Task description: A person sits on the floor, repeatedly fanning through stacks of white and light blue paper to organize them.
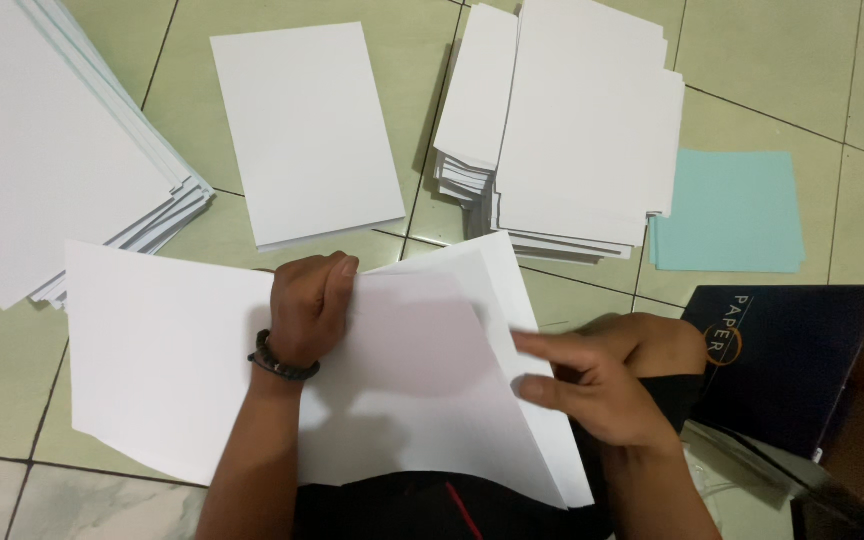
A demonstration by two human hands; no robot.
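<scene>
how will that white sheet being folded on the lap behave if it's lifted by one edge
The white sheet is probably floppy: its right half already curves up under the right hand. It looks thin and light, so it would likely droop. The left hand presses its fold, so a crease may set easily.
</scene>
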